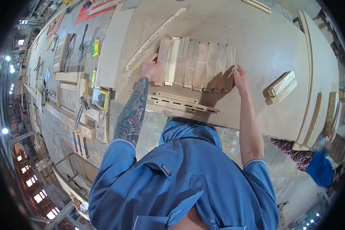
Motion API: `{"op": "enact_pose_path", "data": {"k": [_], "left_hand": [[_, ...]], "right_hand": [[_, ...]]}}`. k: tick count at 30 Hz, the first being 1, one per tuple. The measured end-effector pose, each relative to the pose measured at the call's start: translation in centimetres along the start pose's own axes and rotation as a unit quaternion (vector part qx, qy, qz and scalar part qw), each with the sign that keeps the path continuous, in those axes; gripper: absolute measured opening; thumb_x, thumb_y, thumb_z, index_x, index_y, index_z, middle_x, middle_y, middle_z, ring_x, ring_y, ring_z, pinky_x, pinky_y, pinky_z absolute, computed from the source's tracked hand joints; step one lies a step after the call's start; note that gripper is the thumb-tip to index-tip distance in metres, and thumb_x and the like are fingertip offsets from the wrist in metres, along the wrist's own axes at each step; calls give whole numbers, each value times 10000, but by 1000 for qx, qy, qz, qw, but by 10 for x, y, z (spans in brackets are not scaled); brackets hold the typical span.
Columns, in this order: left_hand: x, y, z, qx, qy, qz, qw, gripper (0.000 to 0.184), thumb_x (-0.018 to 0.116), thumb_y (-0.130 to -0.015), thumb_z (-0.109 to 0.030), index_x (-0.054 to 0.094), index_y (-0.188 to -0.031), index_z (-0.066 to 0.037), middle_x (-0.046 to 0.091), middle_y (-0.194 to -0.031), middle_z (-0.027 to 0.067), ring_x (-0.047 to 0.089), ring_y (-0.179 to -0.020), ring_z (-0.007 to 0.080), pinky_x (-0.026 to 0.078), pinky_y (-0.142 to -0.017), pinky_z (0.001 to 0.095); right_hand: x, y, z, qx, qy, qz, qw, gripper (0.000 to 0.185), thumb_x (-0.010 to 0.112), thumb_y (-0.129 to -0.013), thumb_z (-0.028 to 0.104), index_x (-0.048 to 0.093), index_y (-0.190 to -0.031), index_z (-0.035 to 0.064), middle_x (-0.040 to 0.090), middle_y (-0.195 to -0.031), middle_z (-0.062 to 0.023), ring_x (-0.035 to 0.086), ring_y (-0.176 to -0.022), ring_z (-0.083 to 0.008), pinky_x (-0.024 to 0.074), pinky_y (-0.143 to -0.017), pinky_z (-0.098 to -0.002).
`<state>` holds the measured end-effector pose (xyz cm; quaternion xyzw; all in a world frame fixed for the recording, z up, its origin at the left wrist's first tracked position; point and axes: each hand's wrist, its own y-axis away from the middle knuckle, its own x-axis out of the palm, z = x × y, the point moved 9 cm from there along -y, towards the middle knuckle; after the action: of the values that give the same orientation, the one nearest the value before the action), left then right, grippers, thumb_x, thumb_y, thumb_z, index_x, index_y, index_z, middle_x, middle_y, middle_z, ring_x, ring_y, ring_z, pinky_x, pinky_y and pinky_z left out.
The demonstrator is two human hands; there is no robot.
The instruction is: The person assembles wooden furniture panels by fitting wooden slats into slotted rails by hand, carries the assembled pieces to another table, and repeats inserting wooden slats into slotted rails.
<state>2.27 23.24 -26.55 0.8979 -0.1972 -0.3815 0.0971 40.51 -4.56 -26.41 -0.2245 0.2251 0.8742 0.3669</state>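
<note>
A row of several wooden slats [191, 63] lies side by side on the workbench, their ends stepped unevenly and some marked with light lines. At the row's left edge, my left hand [152, 68] has its fingers curled against the outermost slat. My right hand [239, 78] closes its fingers at the right edge, its fingertips partly hidden. Just below the row lies a slotted wooden rail [184, 104], parallel to the bench's near edge. Another long rail with holes [156, 38] rests diagonally at the upper left.
A small bundle of wood pieces [283, 87] lies on the bench [264, 42] to the right. Clamps [81, 109], wooden frames and yellow-green packets [95, 47] are on the left side. Another person in blue [321, 168] is at the far right.
</note>
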Motion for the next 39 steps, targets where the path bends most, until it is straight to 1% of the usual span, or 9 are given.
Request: {"op": "enact_pose_path", "data": {"k": [4, 6, 8, 12, 17, 24, 30, 32, 39], "left_hand": [[-19, 28, -27, -10, 173, 86, 981, 431, 728, -909, -219, 643, -1287, -31, 727, -1066, 34, 658, -873, 106, 533, -759, 268], [-32, 55, -61, 31, 197, 158, 967, 435, 733, -912, -189, 632, -1304, -31, 712, -1113, 34, 643, -949, 94, 525, -784, 267], [-50, 78, -86, 73, 228, 221, 945, 442, 738, -915, -158, 620, -1321, -31, 697, -1160, 33, 629, -1024, 83, 518, -810, 266], [-124, 112, -87, 155, 238, 217, 934, 315, 693, -952, -145, 674, -1248, -38, 695, -1120, 15, 625, -1006, 87, 497, -901, 247], [-240, 117, -56, 227, 188, 24, 955, 312, 668, -978, -196, 676, -1247, -37, 694, -1121, 21, 618, -1028, 96, 479, -942, 257], [-247, 150, -129, 313, 176, 47, 932, 304, 649, -993, -230, 685, -1221, -33, 699, -1106, 19, 617, -1033, 99, 479, -926, 264], [-206, 170, -161, 426, 1, 68, 902, 338, 600, -996, -334, 711, -1130, -45, 720, -1081, 118, 676, -983, 231, 514, -888, 336], [-187, 171, -152, 456, -92, 34, 885, 355, 581, -985, -370, 721, -1081, -59, 717, -1061, 138, 673, -949, 309, 528, -850, 385], [-185, 167, -125, 337, -185, 76, 920, 345, 607, -952, -384, 729, -1036, -73, 722, -983, 113, 677, -888, 325, 536, -761, 414]], "right_hand": [[30, 38, 53, -9, -43, 34, 998, 636, 694, -915, 354, 499, -1430, 36, 621, -1313, -193, 664, -1055, -283, 524, -914, -398], [89, 78, 121, -43, -182, 175, 967, 655, 748, -894, 326, 504, -1425, 32, 619, -1305, -172, 651, -1034, -205, 533, -880, -357], [140, 131, 194, -49, -256, 335, 906, 581, 762, -894, 310, 563, -1348, 5, 664, -1206, -144, 657, -960, -180, 544, -815, -327], [232, 168, 222, -99, -280, 400, 867, 447, 756, -900, 259, 631, -1218, -30, 711, -1047, -99, 661, -861, -149, 539, -738, -296], [285, 192, 222, -130, -167, 361, 908, 333, 725, -909, 287, 711, -1022, -25, 717, -846, -59, 637, -740, -121, 517, -653, -304], [297, 220, 252, -203, -21, 298, 932, 274, 742, -871, 152, 704, -1088, -11, 742, -942, -71, 653, -820, -126, 542, -735, -319], [292, 247, 276, -307, -6, 265, 914, 228, 736, -839, 133, 700, -1029, 12, 721, -938, -162, 684, -797, -271, 545, -734, -390], [278, 252, 280, -375, -28, 172, 910, 162, 704, -844, 159, 685, -969, 57, 679, -782, -191, 650, -754, -430, 518, -663, -506], [294, 258, 267, -409, -19, 203, 890, 224, 697, -802, 94, 674, -1024, 78, 694, -925, -146, 665, -861, -384, 530, -692, -495]]}}
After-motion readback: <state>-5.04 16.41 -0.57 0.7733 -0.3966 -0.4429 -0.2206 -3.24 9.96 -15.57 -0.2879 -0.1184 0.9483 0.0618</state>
